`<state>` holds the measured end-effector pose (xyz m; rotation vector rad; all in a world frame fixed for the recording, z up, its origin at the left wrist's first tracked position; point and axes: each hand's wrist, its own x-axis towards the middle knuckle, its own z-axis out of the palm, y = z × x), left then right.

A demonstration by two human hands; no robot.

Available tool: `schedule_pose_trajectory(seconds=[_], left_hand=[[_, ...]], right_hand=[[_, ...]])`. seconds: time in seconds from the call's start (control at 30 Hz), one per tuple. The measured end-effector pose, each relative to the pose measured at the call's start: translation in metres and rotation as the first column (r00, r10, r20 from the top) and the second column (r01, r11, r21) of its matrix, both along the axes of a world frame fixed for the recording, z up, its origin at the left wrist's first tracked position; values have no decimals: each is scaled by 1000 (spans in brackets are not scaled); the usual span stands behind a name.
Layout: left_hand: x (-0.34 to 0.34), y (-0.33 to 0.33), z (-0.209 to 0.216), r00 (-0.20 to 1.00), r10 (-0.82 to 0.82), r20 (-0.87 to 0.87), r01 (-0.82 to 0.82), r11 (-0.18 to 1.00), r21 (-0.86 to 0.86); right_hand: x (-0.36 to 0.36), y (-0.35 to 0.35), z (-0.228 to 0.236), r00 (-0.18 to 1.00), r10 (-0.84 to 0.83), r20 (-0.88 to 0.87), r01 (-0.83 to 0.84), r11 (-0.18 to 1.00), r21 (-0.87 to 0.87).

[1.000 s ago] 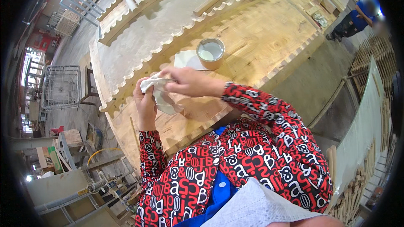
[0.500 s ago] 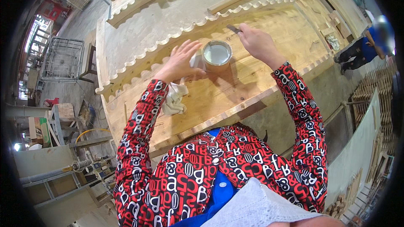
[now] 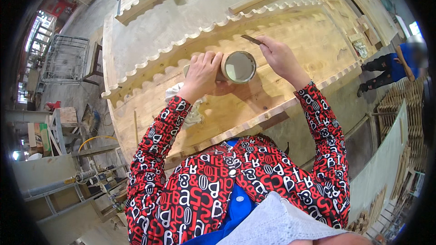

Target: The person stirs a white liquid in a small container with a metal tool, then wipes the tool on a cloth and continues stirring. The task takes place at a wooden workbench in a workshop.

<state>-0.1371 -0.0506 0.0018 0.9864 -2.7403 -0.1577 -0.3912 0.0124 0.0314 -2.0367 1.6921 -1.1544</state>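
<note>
The left hand (image 3: pixel 203 70) now holds the side of the tin (image 3: pixel 240 55), over the counter (image 3: pixel 313 41), seemingly tilting and steadying it, while the right hand's (image 3: pixel 280 56) narrow grip pinches a blade (image 3: pixel 251 39) nearby.

White cloth (image 3: pixel 194 116), red-black-white lettered sleeves (image 3: pixel 324 129)

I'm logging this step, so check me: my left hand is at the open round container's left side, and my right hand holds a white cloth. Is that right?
Not quite: in the head view, your right hand holds a thin flat-bladed tool; the white cloth lies on the wooden panel. Your left hand is at the open round container's left side, as you said.
</note>
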Motion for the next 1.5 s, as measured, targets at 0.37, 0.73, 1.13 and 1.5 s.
schedule_pose_trajectory(seconds=[0.37, 0.73, 1.13, 1.5], left_hand=[[20, -36, 5, 919, -391, -52, 387, 919, -74], [21, -47, -17, 845, -533, -38, 520, 836, -177], [25, -38, -19, 835, -548, -47, 518, 812, -270], [28, -38, -21, 843, -537, -6, 515, 811, -278]], right_hand=[[12, -17, -19, 717, 243, 654, -358, 933, 46], [50, -6, -23, 707, 393, 588, -566, 813, 137], [55, 15, -37, 700, 383, 602, -574, 804, 155], [45, 34, -37, 732, 395, 555, -575, 796, 191]])
